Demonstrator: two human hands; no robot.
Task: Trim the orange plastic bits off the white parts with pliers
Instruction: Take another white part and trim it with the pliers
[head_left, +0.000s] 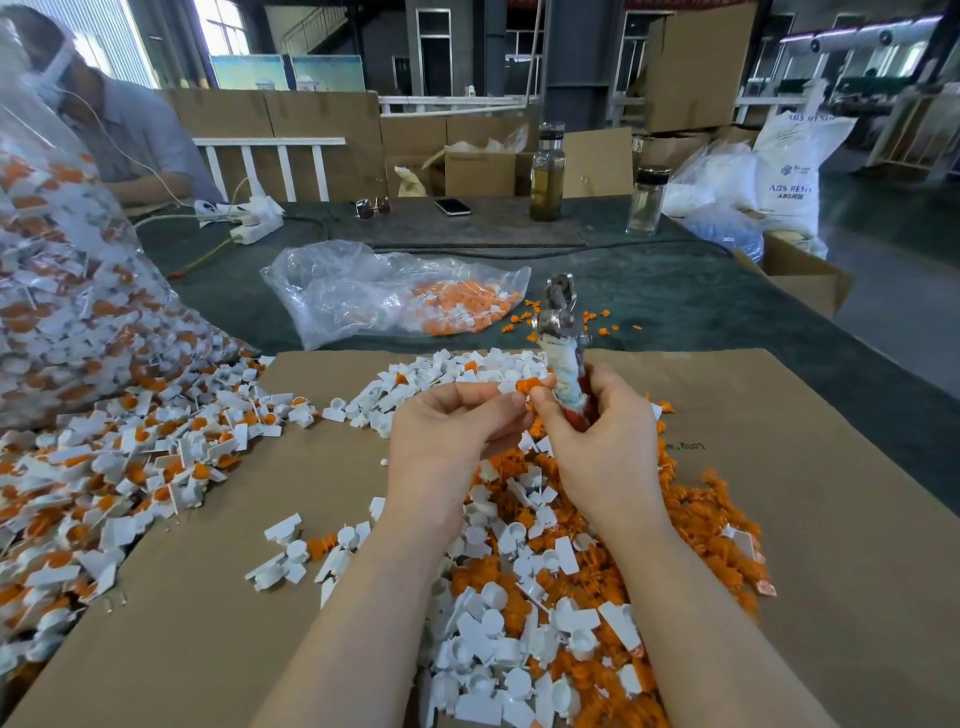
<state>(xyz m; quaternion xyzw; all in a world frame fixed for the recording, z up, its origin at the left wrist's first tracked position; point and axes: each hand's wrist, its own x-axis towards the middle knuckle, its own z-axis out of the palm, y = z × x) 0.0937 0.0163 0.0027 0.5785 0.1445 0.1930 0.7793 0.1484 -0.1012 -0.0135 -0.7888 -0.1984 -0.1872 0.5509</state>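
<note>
Mid-task: left hand (447, 436) pinches a white part (508, 387) with its orange bit (530, 385); right hand (597, 436) grips upright pliers (563, 332), jaws clear. Trimmed pile (545, 597) beneath the wrists; a large untrimmed heap (104, 457) remains left.

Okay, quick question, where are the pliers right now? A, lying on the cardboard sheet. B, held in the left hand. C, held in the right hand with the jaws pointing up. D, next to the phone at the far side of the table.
C: the pliers stand upright in the right hand, whose fingers curl round the wrapped handles, while the left hand pinches a small orange and white part.
</note>
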